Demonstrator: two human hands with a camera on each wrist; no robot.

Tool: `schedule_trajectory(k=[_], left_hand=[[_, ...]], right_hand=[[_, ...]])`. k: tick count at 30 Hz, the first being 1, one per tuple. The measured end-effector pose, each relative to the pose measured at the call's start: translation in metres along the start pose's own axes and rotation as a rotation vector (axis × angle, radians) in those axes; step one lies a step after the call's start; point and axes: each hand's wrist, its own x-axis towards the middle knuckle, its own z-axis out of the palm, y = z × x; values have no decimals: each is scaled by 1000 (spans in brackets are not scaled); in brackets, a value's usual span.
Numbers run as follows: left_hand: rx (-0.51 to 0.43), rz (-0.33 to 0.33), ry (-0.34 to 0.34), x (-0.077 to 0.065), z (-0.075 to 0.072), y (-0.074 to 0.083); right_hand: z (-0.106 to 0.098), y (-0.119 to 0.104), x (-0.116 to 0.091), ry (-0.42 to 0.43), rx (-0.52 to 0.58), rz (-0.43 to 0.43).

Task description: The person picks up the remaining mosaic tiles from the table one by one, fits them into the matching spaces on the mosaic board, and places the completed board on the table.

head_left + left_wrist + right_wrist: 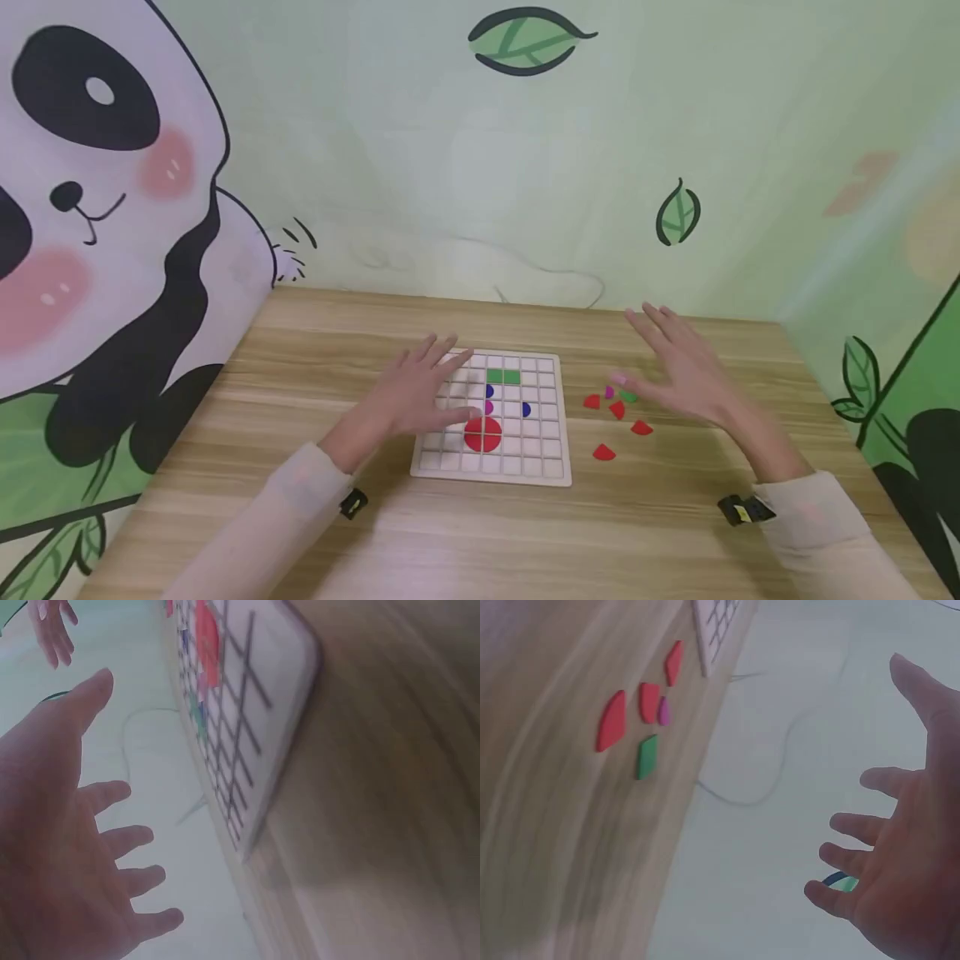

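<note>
Your left hand [411, 395] and right hand [688, 377] spread wide, empty. The grid board [532, 447] lies on the counter [315, 350] below your left; brushing it could dislodge its red pieces [492, 442] (likely loose).

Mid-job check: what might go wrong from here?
The raised left hand overlaps the grid board in the head view; lowering it could knock the red circle askew. There, the right hand partly hides the loose green piece, which might be overlooked. The thin, flat loose red pieces may be awkward to pinch.
</note>
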Motion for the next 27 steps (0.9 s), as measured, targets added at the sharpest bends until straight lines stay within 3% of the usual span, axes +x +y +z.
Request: schedule_trajectory(k=[5, 13, 20, 27], left_hand=[[-15, 32, -51, -4, 12, -1], [-47, 59, -98, -7, 25, -9], [-65, 116, -146, -5, 36, -13], [-58, 90, -172, -6, 38, -10]], right_hand=[[12, 16, -7, -34, 71, 15], [47, 44, -5, -100, 200, 35], [64, 51, -4, -108, 223, 59], [75, 49, 0, -85, 248, 81]])
